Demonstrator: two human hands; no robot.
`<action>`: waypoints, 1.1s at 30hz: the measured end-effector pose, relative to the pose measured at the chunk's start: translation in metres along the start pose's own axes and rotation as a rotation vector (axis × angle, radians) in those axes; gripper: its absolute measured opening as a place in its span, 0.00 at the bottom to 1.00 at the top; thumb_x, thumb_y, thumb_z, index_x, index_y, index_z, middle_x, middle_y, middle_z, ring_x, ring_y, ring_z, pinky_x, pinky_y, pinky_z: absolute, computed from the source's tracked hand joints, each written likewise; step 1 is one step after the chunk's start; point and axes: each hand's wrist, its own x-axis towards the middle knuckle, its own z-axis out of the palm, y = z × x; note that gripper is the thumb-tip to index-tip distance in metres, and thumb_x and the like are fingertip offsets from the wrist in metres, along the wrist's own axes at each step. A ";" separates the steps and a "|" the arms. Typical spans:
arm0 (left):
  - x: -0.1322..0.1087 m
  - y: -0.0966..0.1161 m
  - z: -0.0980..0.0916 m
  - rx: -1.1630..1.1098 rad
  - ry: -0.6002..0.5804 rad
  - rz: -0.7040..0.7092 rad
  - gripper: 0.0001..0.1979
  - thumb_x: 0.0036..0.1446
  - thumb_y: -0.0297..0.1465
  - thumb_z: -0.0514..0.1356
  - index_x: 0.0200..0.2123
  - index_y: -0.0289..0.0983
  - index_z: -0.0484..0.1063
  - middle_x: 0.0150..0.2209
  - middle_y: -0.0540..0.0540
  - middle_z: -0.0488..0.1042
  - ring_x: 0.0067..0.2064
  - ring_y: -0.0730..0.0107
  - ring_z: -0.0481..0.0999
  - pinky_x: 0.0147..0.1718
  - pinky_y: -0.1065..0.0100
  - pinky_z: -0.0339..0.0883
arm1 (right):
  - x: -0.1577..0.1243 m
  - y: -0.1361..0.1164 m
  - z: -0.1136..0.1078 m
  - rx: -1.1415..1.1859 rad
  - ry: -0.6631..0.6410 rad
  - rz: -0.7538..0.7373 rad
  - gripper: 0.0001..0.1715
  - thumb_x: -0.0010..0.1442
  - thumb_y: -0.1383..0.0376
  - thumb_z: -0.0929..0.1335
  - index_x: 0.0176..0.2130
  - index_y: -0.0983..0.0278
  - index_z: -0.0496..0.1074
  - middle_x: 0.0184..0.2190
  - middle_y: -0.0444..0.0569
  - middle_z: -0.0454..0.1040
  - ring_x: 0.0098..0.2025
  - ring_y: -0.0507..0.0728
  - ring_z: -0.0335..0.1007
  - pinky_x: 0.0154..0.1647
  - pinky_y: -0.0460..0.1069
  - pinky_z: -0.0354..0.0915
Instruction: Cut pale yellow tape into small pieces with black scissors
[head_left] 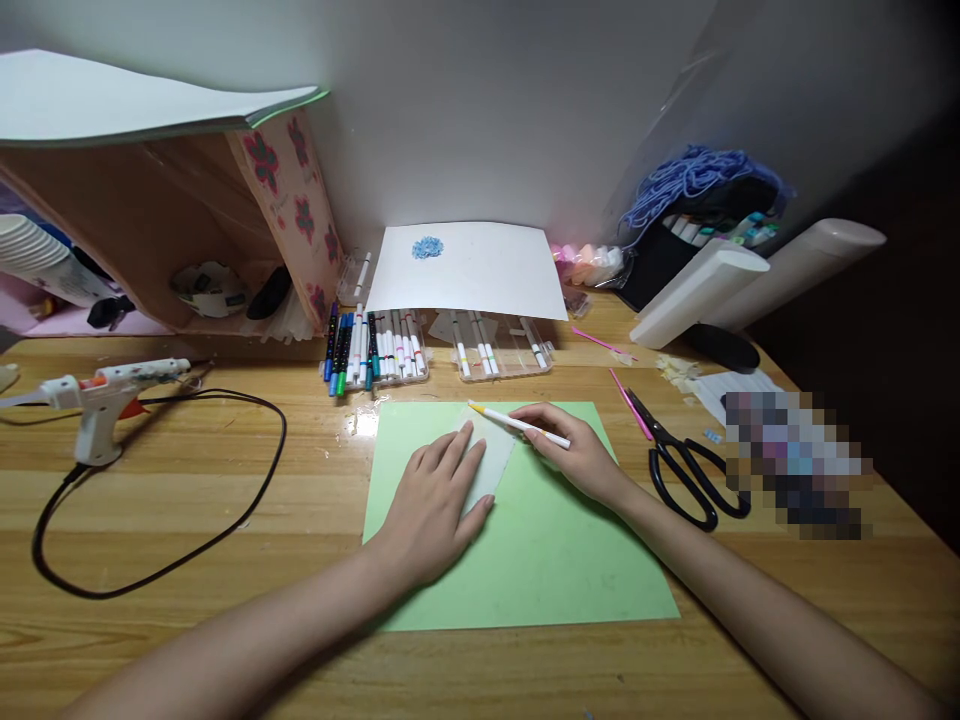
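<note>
A green sheet of paper (547,560) lies flat on the wooden table, with a smaller pale piece of paper (491,462) on top of it. My left hand (431,495) rests with spread fingers on the pale piece and the green sheet. Between the fingers of my right hand (574,450) is a white marker with a yellow tip (499,418). The marker slants across the top of the pale piece, its tip at the upper left end; whether the tip touches the paper I cannot tell.
Black-handled scissors (682,465) lie right of the green sheet. Several markers fill clear cases (390,345) behind it, below a white sheet with a blue patch (480,285). A white glue gun (105,405) stands at left, its black cord (274,470) looping over the table.
</note>
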 end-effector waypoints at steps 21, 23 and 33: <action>0.000 0.001 0.000 0.013 -0.015 -0.007 0.26 0.61 0.39 0.49 0.60 0.35 0.56 0.65 0.39 0.51 0.61 0.55 0.55 0.54 0.54 0.55 | -0.001 -0.001 0.001 -0.051 0.001 -0.042 0.11 0.62 0.66 0.62 0.45 0.60 0.68 0.44 0.48 0.73 0.47 0.56 0.68 0.48 0.49 0.62; 0.000 0.001 0.000 0.009 -0.010 -0.009 0.26 0.61 0.39 0.49 0.60 0.35 0.56 0.65 0.40 0.51 0.61 0.55 0.55 0.55 0.54 0.55 | -0.001 -0.001 0.000 -0.045 -0.004 -0.042 0.11 0.62 0.65 0.62 0.45 0.60 0.68 0.44 0.47 0.73 0.46 0.56 0.69 0.47 0.49 0.62; 0.000 0.000 -0.001 -0.009 -0.007 -0.011 0.25 0.61 0.39 0.49 0.59 0.35 0.57 0.63 0.39 0.55 0.60 0.55 0.56 0.55 0.54 0.55 | -0.003 -0.003 -0.002 -0.058 -0.108 -0.046 0.12 0.62 0.63 0.63 0.45 0.60 0.69 0.42 0.47 0.73 0.44 0.56 0.69 0.45 0.49 0.63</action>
